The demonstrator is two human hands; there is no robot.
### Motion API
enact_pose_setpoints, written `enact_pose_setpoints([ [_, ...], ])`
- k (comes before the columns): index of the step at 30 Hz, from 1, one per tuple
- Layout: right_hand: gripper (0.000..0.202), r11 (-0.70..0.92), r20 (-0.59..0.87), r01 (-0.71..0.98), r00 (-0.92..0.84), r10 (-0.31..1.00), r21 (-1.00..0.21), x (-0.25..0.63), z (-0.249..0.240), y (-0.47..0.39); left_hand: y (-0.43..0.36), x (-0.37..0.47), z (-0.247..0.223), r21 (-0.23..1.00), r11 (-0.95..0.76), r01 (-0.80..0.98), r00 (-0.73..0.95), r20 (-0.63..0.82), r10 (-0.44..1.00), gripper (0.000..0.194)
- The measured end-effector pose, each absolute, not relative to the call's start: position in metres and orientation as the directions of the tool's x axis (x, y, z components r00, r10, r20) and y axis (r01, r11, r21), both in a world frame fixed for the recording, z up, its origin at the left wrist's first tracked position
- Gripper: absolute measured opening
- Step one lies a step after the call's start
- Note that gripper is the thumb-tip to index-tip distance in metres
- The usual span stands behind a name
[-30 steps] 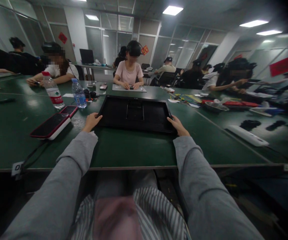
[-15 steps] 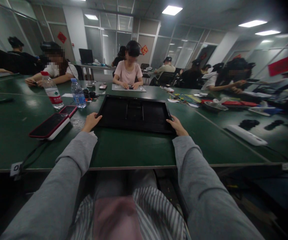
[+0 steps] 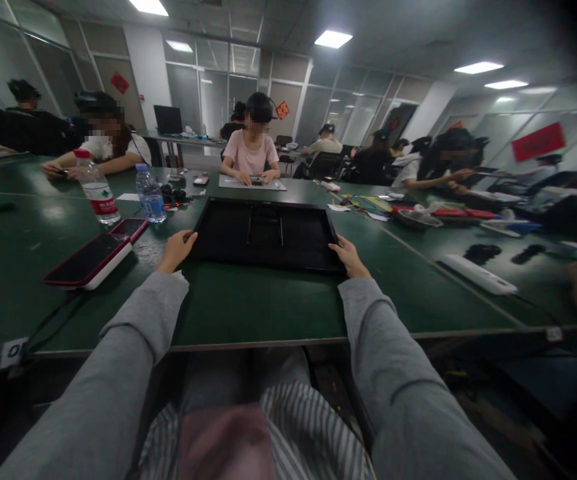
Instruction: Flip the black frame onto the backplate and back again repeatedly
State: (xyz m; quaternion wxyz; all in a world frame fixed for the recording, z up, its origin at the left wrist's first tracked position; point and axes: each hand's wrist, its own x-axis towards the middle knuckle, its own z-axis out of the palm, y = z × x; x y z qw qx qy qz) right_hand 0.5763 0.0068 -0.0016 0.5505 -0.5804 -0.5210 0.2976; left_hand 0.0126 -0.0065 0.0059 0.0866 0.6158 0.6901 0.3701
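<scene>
Fingers of the left hand grip the left side of a big black tray, with the thumb up on its edge. The right hand grips the right side in the same way, near the corner closest to the person. So both hands are holding it, one on each side. The black tray is flat and wide, with a low edge around it and a thin box shape in the middle. It is over the green desk, right in front of the person. I cannot tell if all of its bottom touches the desk. Two long grey sleeves cover the arms.

To the left of the black tray stand two bottles. One has a red cap and one has a blue cap. Closer to the person is a big phone with a pink-red edge, on top of a white block. A smaller phone is just past it.

On the right side of the desk lies a long white bar. Two dark lumps are beside it, too blurry to name. Across the desk, a person in a pink top has both hands over a pale board
</scene>
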Motion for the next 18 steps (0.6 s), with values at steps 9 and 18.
enact_pose_setpoints([
  [9, 0.067, 0.156, 0.3, 0.298, 0.539, 0.787, -0.942, 0.586, 0.004, 0.004, -0.004, 0.009, 0.006, 0.674, -0.064, 0.736, -0.314, 0.423, 0.85, 0.062],
  [18, 0.069, 0.133, 0.38, 0.417, 0.594, 0.709, -0.899, 0.598, 0.018, -0.029, -0.002, 0.006, 0.002, 0.662, -0.054, 0.748, -0.313, 0.423, 0.85, 0.062],
])
